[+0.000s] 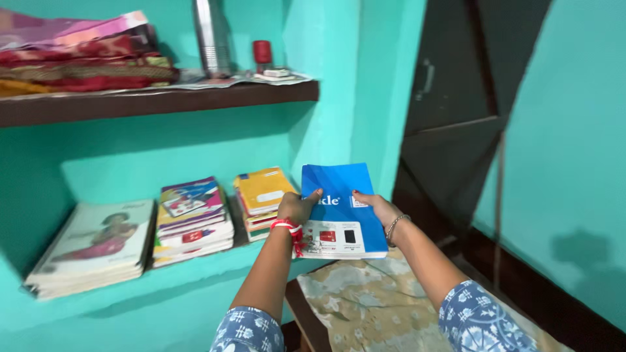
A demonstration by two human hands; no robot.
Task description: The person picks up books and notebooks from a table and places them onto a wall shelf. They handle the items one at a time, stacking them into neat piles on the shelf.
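From the head camera: both hands hold one blue book [340, 205] in the air, in front of the turquoise shelf [195, 274] — left hand [297, 207] grips its left edge, right hand [377, 207] its right edge. Just left of it lies a yellow book stack [262, 195].

Sleeves: I see short sleeves on both arms, blue cloth with a white block print of small flower and diamond shapes; they end at about the elbow.
Forearms: bare below the sleeves.
Left hand [295, 207]: at its wrist I see a red thread wound several times, with a white strand in it and loose red ends hanging down.
Right hand [376, 207]: at its wrist I see one thin, beaded, silvery metal bangle.
Fingers: I make out no rings from here.
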